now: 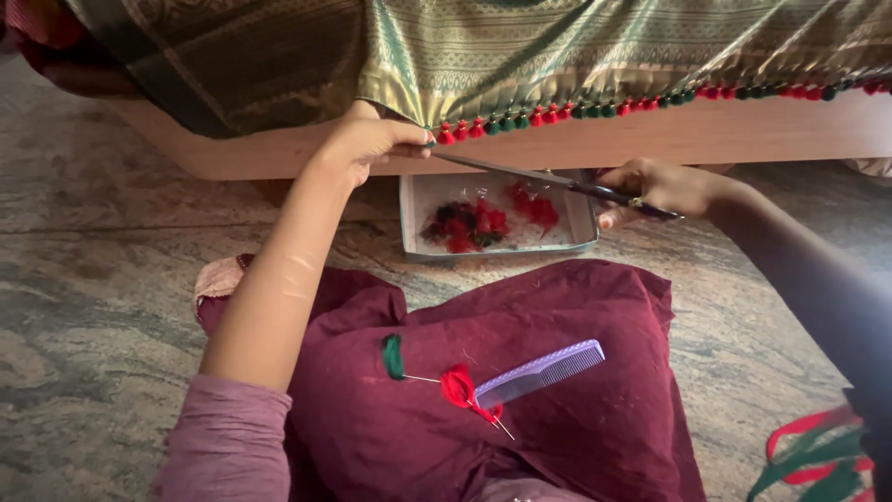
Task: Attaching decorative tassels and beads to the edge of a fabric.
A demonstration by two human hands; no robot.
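Tassel (445,136) sits pinched in your left hand (372,141); scissors (520,174), gripped by your right hand (655,189), point leftward at it.

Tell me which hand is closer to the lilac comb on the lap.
Right. The right hand holds scissors up and right of the comb; the left hand pinches the fabric edge, farther up-left.
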